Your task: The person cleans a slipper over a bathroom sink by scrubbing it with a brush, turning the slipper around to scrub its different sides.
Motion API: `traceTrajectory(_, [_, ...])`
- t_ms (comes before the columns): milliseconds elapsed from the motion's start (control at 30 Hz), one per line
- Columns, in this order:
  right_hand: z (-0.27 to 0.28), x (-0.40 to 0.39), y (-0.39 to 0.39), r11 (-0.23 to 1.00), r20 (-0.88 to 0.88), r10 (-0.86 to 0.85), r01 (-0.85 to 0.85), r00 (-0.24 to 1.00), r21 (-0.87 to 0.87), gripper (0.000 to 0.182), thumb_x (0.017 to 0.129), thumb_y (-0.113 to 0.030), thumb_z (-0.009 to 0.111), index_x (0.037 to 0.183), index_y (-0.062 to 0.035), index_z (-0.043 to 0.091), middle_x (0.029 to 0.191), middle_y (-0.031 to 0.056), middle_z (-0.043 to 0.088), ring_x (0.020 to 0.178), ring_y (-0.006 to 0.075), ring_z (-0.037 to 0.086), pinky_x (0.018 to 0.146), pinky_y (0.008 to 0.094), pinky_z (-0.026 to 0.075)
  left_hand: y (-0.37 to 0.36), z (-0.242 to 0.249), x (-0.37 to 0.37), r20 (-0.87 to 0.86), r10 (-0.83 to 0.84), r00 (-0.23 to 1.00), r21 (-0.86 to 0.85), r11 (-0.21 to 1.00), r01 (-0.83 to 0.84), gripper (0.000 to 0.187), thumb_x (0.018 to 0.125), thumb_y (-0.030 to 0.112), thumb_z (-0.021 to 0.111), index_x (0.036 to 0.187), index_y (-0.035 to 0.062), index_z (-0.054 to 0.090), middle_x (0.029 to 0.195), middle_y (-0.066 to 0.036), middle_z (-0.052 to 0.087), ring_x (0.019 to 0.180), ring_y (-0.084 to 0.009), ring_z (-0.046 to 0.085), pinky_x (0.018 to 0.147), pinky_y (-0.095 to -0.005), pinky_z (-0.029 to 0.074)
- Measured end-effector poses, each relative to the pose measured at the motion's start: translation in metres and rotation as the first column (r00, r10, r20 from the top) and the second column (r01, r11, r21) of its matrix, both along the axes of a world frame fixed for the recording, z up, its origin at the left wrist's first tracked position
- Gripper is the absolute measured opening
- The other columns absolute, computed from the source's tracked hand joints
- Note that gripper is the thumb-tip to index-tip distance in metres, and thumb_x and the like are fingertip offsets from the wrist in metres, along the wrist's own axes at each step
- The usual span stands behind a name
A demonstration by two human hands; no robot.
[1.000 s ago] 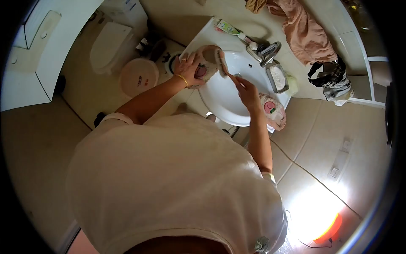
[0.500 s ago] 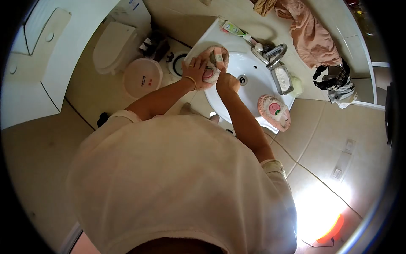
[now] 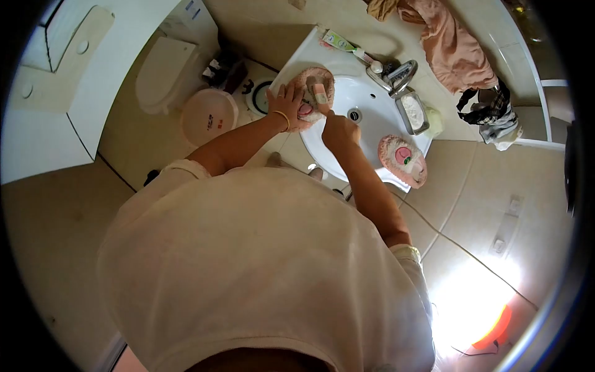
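Over the sink (image 3: 372,133), the left hand (image 3: 286,105) grips a pink slipper (image 3: 304,84) while the right hand (image 3: 339,127) is closed around a brush (image 3: 320,95) pressed against it; another slipper (image 3: 403,160) lies on the rim.

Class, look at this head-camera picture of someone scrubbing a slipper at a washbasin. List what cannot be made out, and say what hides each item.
- Brush: its handle is hidden inside the right hand.
- Slipper in the left hand: its near part is covered by fingers.
- Print on the toothpaste tube: too small to read.
- Floor by the lamp: washed out by glare.
- Picture corners: cut off by the dark lens rim.
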State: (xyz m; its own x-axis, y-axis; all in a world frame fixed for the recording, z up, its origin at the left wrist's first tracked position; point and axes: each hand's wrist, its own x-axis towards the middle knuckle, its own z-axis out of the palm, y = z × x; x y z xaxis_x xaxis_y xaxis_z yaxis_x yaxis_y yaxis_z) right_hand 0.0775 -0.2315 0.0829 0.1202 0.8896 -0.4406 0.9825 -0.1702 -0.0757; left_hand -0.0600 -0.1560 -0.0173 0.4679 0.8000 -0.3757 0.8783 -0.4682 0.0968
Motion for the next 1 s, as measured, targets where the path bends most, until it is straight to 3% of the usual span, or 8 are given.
traceTrajectory(200, [-0.044,-0.002,0.002,0.965,-0.048,-0.214,0.218,0.976,0.148,0.037,0.086,-0.012,0.044,0.123,-0.0092,0.045,0.087,0.0168,0.066,0.081,0.0318,0.065,0.065,0.0423,0.052,0.004,0.002,0.001,-0.046,-0.002,0.999,-0.024,1.000,0.001,0.110,0.062,0.074,0.056,0.145,0.0173,0.011,0.151,-0.014,0.004,0.137,-0.0359,0.011,0.098,-0.0669,0.013])
traceTrajectory(400, [-0.075,0.009,0.060,0.948,-0.214,-0.277,0.303,0.937,0.099,0.035,0.091,-0.017,0.038,0.124,-0.0053,0.039,0.089,0.0195,0.065,0.083,0.0349,0.065,0.069,0.0445,0.051,-0.004,-0.009,-0.001,0.012,-0.022,1.000,0.053,0.998,0.021,0.105,0.064,0.073,0.055,0.145,0.0189,0.016,0.150,-0.015,0.007,0.137,-0.0361,0.012,0.098,-0.0664,0.014])
traceTrajectory(500, [-0.061,0.004,0.048,0.950,-0.210,-0.280,0.302,0.937,0.079,0.034,0.092,-0.018,0.037,0.124,-0.0060,0.041,0.090,0.0190,0.066,0.083,0.0332,0.065,0.069,0.0437,0.051,0.002,0.006,0.000,-0.080,-0.037,0.996,-0.035,0.999,0.035,0.109,0.065,0.077,0.051,0.146,0.0186,0.006,0.151,-0.014,0.004,0.137,-0.0357,0.010,0.099,-0.0659,0.011])
traceTrajectory(567, [-0.036,-0.002,0.012,0.984,-0.030,-0.172,0.173,0.985,0.043,0.034,0.092,-0.019,0.037,0.123,-0.0065,0.043,0.090,0.0191,0.066,0.082,0.0326,0.065,0.068,0.0432,0.051,0.001,0.006,0.002,-0.095,-0.043,0.995,-0.030,0.999,0.040,0.109,0.064,0.077,0.051,0.146,0.0187,0.006,0.150,-0.014,0.005,0.137,-0.0361,0.011,0.099,-0.0662,0.012])
traceTrajectory(700, [-0.067,0.009,0.041,0.975,-0.148,-0.212,0.220,0.966,0.039,0.047,0.091,-0.014,0.036,0.136,-0.0069,0.029,0.089,0.0195,0.066,0.081,0.0318,0.066,0.068,0.0432,0.051,0.005,-0.012,0.003,-0.038,-0.011,0.999,0.053,0.999,0.013,0.109,0.064,0.076,0.052,0.146,0.0200,0.007,0.150,-0.015,0.004,0.136,-0.0371,0.012,0.099,-0.0669,0.013])
traceTrajectory(733, [-0.064,0.008,0.041,0.977,-0.099,-0.212,0.214,0.972,0.009,0.048,0.090,-0.013,0.035,0.137,-0.0066,0.029,0.092,0.0186,0.066,0.084,0.0312,0.065,0.073,0.0431,0.050,0.005,-0.012,0.004,-0.020,-0.001,1.000,0.037,0.999,0.002,0.107,0.064,0.075,0.054,0.145,0.0202,0.010,0.150,-0.015,0.006,0.136,-0.0369,0.012,0.098,-0.0669,0.014])
traceTrajectory(867, [-0.041,0.015,0.001,0.977,-0.043,-0.214,0.214,0.976,-0.002,0.041,0.089,-0.012,0.037,0.130,-0.0084,0.039,0.096,0.0171,0.065,0.088,0.0311,0.064,0.080,0.0449,0.048,0.012,-0.002,0.008,-0.025,-0.003,1.000,0.021,1.000,0.004,0.102,0.064,0.072,0.056,0.144,0.0205,0.019,0.150,-0.015,0.010,0.136,-0.0364,0.012,0.098,-0.0666,0.014])
traceTrajectory(1000, [-0.049,0.023,0.052,0.978,-0.086,-0.204,0.207,0.975,0.027,0.040,0.084,-0.010,0.043,0.125,-0.0127,0.044,0.094,0.0176,0.065,0.089,0.0326,0.064,0.078,0.0453,0.048,0.007,-0.004,0.008,-0.044,0.001,0.999,0.026,1.000,0.001,0.102,0.064,0.074,0.056,0.144,0.0208,0.020,0.150,-0.015,0.009,0.136,-0.0361,0.012,0.098,-0.0661,0.013])
